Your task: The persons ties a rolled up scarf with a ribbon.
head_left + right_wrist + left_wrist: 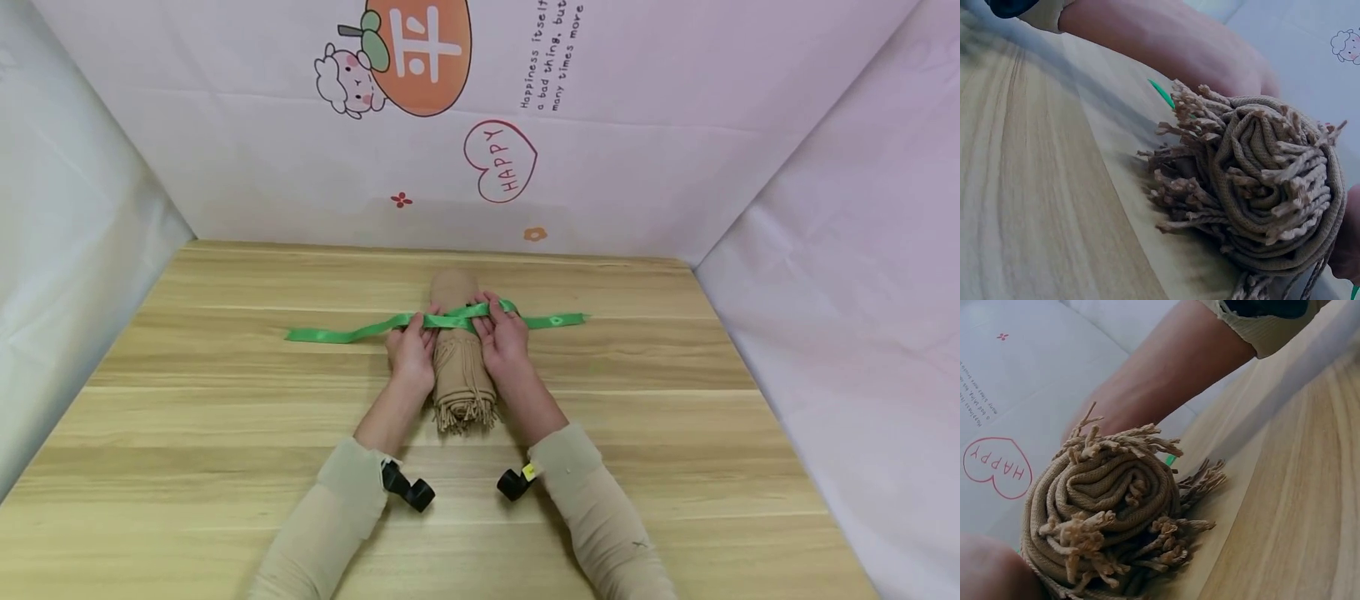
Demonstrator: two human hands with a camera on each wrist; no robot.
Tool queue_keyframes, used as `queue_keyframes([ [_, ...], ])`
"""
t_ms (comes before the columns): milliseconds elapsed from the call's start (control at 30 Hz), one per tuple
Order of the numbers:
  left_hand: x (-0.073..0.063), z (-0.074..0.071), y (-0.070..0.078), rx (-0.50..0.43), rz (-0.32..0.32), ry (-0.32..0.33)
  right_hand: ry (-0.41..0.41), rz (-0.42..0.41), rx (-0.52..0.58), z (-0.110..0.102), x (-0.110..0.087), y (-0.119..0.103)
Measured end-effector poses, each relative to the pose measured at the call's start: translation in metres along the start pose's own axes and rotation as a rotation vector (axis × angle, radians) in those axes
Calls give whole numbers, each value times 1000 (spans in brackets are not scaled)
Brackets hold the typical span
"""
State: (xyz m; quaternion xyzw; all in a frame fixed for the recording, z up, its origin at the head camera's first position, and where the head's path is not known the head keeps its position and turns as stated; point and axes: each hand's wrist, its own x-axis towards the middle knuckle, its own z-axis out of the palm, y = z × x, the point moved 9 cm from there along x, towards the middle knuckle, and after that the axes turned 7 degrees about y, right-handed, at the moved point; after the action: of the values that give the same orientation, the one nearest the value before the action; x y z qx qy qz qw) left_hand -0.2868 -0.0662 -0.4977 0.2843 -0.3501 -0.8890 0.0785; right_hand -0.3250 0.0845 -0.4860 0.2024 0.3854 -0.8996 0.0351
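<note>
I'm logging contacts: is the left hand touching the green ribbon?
Touching. The head view shows the left hand pinching the green ribbon, which emerges on both sides of its grip.

The tan fringed scarf is rolled into a thick cylinder lying lengthwise on the table, its near end showing spiralled layers and twisted tassels. The shiny green ribbon runs crosswise over the roll near its middle, lengths overlapping on top, ends stretching left and right.
</note>
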Motion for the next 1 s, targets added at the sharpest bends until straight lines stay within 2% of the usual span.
queue_keyframes([
  [233,2,-5,1,4,-72,-21,71,59,117,-8,-3,3],
  [367,0,-9,4,10,-113,-26,89,90,131,-11,-4,5],
  [567,-2,-3,7,17,-144,-72,103,99,159,-18,0,3],
  [700,1,-2,12,73,-126,-82,86,76,151,-19,3,-1],
  [867,6,-3,17,148,-89,-88,50,22,71,-19,8,-7],
  [1000,9,0,22,227,-29,-112,-10,-13,17,-13,10,-9],
])
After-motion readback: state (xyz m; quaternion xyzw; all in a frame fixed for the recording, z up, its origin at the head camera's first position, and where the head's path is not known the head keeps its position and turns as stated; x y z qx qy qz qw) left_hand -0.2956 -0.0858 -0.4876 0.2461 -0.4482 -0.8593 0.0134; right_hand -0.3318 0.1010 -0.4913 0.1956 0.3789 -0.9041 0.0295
